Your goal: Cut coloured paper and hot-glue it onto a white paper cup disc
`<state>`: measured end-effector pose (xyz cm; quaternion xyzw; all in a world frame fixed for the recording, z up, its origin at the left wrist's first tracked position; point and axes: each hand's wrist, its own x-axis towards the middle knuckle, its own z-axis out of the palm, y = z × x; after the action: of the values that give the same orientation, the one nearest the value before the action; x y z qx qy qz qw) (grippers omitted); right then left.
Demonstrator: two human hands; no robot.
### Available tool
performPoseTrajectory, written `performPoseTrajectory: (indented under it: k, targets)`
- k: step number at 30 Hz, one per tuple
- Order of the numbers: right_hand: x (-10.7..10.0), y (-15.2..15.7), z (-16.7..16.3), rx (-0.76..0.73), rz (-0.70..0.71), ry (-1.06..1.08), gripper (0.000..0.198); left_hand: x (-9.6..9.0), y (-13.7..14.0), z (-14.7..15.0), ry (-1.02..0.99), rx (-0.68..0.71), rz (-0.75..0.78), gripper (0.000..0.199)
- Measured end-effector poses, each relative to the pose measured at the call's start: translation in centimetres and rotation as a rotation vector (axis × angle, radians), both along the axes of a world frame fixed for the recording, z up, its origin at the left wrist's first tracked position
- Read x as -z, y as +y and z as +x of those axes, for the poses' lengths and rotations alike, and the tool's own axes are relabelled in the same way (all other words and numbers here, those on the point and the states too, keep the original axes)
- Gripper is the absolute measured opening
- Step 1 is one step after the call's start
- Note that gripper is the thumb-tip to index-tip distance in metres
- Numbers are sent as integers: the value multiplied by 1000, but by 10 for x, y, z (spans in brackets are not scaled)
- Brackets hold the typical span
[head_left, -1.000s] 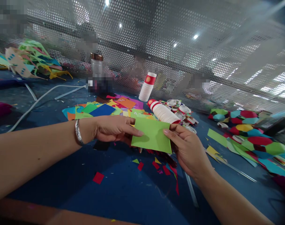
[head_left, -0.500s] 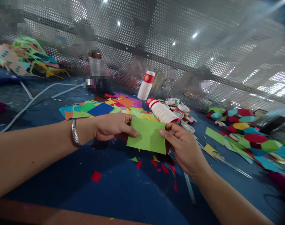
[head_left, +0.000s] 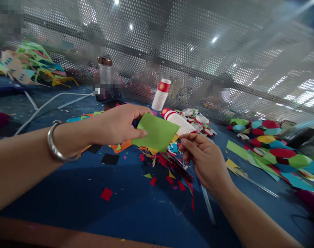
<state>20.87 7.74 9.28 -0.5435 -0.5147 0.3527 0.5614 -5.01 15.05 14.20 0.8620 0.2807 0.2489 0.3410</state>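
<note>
Turned askew since the earlier frame, the green paper [head_left: 157, 132] sits pinched in your left hand [head_left: 123, 125], above the table [head_left: 69, 203], well in from its near edge. Your right hand [head_left: 205, 155], fingertips drawn together beside it, looks free (contact is hard to judge). You're likely mid-turn; next calls for a fresh right-hand pinch.

A paper-craft workshop space.
The blue table [head_left: 61, 203] is littered with coloured scraps [head_left: 162, 160]; stacked paper cups [head_left: 160, 96] and patchwork paper pieces [head_left: 283, 154] are set out before a perforated screen [head_left: 146, 34], apparently metal.
</note>
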Motion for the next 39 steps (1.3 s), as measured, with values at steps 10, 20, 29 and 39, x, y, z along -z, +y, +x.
performPoseTrajectory:
  k: [10,20,29,39]
  targets:
    - [-2,-2,-3,6,43,-19,18,59,-94,-11,494,122,707,40]
    - [0,-1,4,17,66,-45,19,3,-63,-13,282,-71,269,41]
    - [1,2,7,30,59,-61,18,16,-48,-18,435,-44,-46,64]
    - [0,-1,5,7,-3,-126,27,20,-51,-13,467,-10,-95,49]
